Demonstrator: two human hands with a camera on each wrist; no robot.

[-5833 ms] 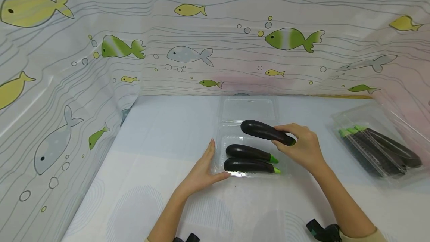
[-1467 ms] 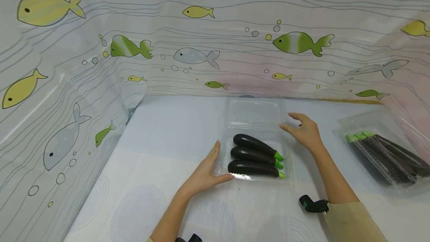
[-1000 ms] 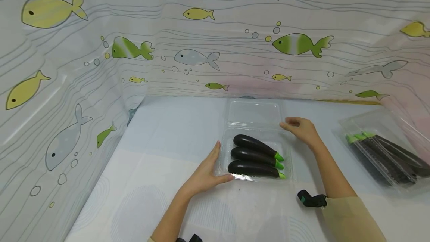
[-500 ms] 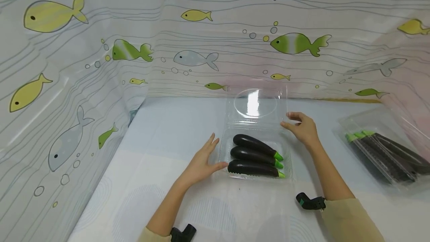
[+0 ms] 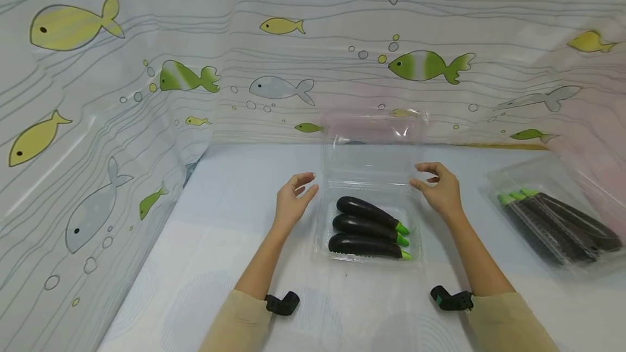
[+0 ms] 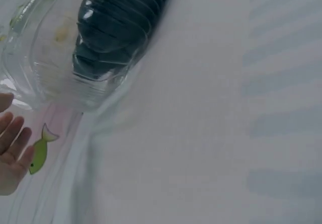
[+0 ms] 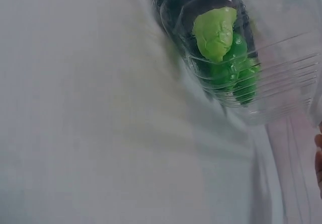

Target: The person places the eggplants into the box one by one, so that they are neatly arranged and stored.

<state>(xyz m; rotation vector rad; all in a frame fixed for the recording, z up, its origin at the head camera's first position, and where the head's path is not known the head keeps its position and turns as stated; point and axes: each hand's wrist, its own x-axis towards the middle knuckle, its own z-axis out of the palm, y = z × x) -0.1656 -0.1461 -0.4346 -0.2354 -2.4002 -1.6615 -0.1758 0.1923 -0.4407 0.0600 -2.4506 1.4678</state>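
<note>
A clear plastic clamshell box (image 5: 323, 251) lies on the table with three dark eggplants (image 5: 364, 226) side by side, green stem ends (image 5: 403, 228) to the right. Its lid (image 5: 371, 164) stands raised at the back. My right hand (image 5: 442, 192) is at the lid's right edge near the hinge, fingertips overlapping that edge, thumb and fingers apart. On the other side, my left hand (image 5: 289, 202) is raised just beside the lid's left edge, fingers loosely bent, thumb apart. The left wrist view shows its fingers (image 6: 10, 141) spread below the box corner.
At the right stands a second clear box (image 5: 494, 175) with several dark eggplants (image 5: 562, 221) in it, green ends toward the back left. A fish-printed curtain (image 5: 274, 53) hangs behind and left of the white table (image 5: 220, 243). Each wrist carries a small black camera (image 5: 452, 299).
The right hand laid the third eggplant in the box and let go. The lid then swung up from lying flat. My left hand left the box's front left corner and moved back toward the lid.
</note>
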